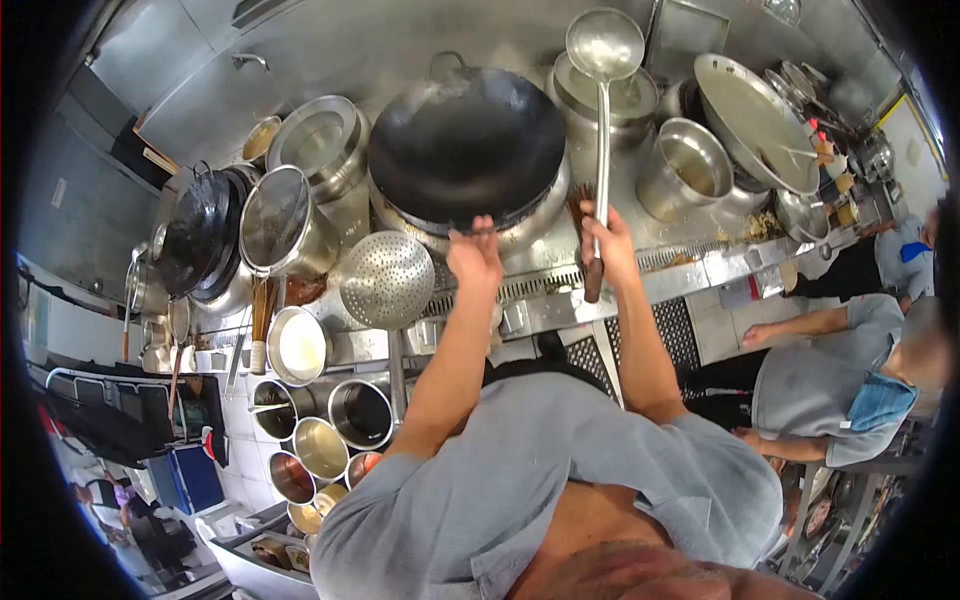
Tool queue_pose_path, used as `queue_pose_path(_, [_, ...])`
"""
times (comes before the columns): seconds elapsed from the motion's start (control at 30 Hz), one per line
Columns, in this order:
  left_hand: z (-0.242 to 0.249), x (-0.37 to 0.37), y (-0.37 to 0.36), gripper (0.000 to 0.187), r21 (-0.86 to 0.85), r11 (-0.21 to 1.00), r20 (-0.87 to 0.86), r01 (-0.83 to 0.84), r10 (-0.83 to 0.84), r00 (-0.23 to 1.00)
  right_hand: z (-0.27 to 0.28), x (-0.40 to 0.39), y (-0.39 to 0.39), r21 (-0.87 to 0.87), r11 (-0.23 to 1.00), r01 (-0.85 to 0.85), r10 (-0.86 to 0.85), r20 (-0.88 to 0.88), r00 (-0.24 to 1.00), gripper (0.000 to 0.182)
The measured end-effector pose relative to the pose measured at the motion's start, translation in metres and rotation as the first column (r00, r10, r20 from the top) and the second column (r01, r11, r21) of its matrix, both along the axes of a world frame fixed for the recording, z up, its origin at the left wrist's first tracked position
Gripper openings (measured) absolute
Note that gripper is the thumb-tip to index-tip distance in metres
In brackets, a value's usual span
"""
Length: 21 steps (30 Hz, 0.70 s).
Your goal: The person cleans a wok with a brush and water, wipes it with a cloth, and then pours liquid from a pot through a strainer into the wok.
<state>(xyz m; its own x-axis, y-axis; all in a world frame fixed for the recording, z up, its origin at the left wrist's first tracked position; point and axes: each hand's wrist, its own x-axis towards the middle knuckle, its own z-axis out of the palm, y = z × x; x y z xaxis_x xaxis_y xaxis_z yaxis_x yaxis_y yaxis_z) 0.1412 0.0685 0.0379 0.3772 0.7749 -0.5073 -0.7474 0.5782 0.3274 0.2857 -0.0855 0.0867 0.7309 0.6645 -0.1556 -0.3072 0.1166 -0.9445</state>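
A large black wok sits on a round metal burner ring in front of me, its inside dark and bare, with light vapour over the far rim. My left hand is at its near edge, thumb and fingers closed about the rim. My right hand grips the long handle of a steel ladle, which points away from me with its bowl at the far end. A brown bristle brush shows right beside the right fingers. A brown wooden handle end sticks out below that hand.
A perforated strainer lies left of the wok. Pots and stacked woks stand farther left. To the right are a steel pot and a tilted wide pan. Containers stand below left. A person stands at right.
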Motion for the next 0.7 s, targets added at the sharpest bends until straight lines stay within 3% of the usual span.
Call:
queue_pose_path(0.03, [0.015,0.003,0.004,0.033,-0.079,0.996,-0.046,-0.035,0.031,0.998,-0.003,-0.002,-0.004,0.031,0.999,0.008,-0.010,0.057,0.998,0.023])
queue_pose_path(0.13, [-0.017,0.000,0.031,0.025,-0.086,0.996,0.109,0.006,0.003,0.994,0.010,-0.003,-0.014,-0.061,0.997,0.044,-0.038,0.093,0.995,0.024])
queue_pose_path(0.2, [-0.015,-0.019,0.039,0.027,0.176,0.975,-0.080,0.133,-0.121,0.989,0.020,-0.005,-0.021,-0.127,0.990,0.055,-0.044,0.089,0.995,0.027])
queue_pose_path(0.23, [0.008,-0.037,0.039,0.029,0.221,0.972,0.005,0.085,-0.088,0.996,0.017,-0.006,-0.029,-0.142,0.988,0.055,-0.043,0.086,0.995,0.027])
queue_pose_path(0.27, [0.043,-0.054,0.038,0.029,0.113,0.991,-0.114,0.075,-0.062,0.992,0.014,-0.005,-0.039,-0.158,0.986,0.058,-0.048,0.072,0.996,0.027])
queue_pose_path(0.3, [0.045,-0.080,0.045,0.027,0.236,0.962,-0.053,0.139,-0.130,0.990,0.011,-0.003,-0.048,-0.174,0.983,0.059,-0.049,0.058,0.997,0.027])
queue_pose_path(0.33, [0.064,-0.100,0.048,0.028,0.200,0.969,-0.025,0.147,-0.145,0.989,0.010,0.000,-0.055,-0.199,0.978,0.065,-0.049,0.084,0.995,0.026])
queue_pose_path(0.43, [0.109,-0.135,0.060,0.031,0.234,0.945,-0.216,0.230,-0.180,0.960,0.013,0.012,-0.066,-0.204,0.979,0.028,0.020,0.227,0.974,0.031])
queue_pose_path(0.5, [0.135,-0.146,0.063,0.032,0.228,0.934,-0.181,0.277,-0.239,0.954,0.035,0.017,-0.064,-0.425,0.902,0.069,0.092,0.348,0.933,0.037])
queue_pose_path(0.57, [0.153,-0.152,0.062,0.033,0.202,0.933,-0.160,0.298,-0.269,0.950,0.044,0.025,-0.064,-0.491,0.867,0.083,0.160,0.432,0.887,0.043])
queue_pose_path(0.63, [0.166,-0.154,0.060,0.033,0.207,0.937,-0.180,0.283,-0.248,0.952,0.054,0.032,-0.058,-0.589,0.784,0.197,0.321,0.656,0.683,0.047])
queue_pose_path(0.7, [0.172,-0.155,0.059,0.033,0.206,0.936,-0.209,0.285,-0.242,0.947,0.056,0.037,-0.053,-0.667,0.729,0.153,0.392,0.590,0.706,0.048])
